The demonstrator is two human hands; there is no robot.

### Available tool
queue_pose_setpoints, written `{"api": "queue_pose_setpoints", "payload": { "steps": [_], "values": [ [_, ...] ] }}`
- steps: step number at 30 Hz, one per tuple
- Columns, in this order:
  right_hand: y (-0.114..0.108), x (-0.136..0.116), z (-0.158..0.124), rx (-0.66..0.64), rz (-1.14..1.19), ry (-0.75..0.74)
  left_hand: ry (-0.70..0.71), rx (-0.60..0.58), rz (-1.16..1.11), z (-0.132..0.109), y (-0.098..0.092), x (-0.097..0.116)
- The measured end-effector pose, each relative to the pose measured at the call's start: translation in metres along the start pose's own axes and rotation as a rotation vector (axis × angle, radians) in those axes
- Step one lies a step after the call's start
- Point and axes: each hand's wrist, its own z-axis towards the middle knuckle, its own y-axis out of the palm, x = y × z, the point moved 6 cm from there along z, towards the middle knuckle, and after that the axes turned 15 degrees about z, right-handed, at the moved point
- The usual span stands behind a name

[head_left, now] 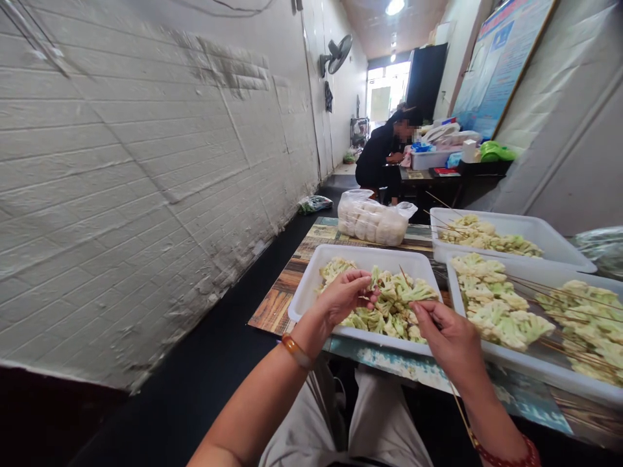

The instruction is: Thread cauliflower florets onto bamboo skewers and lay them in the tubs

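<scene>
My left hand (346,297) is over the left white tray (300,295), its thumb and fingers pinched at the edge of a pale green cauliflower floret (377,280). Closed in a pinch, my right hand (445,327) is at the tray's right side beside another floret (419,290). Thin bamboo skewers (457,405) run down from under it along the wrist. One thin stick tip also pokes up among the florets between my hands. Loose cauliflower pieces (384,321) fill the tray below. My right fingers partly hide what they grip.
To the right, a second tray (455,295) and a farther tray (559,237) hold skewered cauliflower. A plastic bag of round white items (372,220) stands at the wooden table's (275,311) back edge. Beyond, a person (379,152) sits at a cluttered desk. A brick-patterned wall is left.
</scene>
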Motion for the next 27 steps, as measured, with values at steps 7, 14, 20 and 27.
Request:
{"api": "queue_pose_setpoints", "payload": {
  "steps": [7,14,20,27],
  "values": [
    [0.006,-0.011,-0.003,-0.082,0.087,0.054,0.058,0.089,0.0,-0.004,-0.002,0.004],
    [0.029,-0.023,-0.007,-0.22,0.125,0.07,0.075,0.157,0.025,-0.009,-0.005,0.007],
    [0.03,-0.024,-0.009,-0.214,0.083,0.056,0.111,0.18,0.042,-0.01,-0.005,0.009],
    [0.026,-0.02,-0.009,-0.121,0.12,0.047,0.117,0.158,0.026,-0.009,-0.005,0.007]
  ]
}}
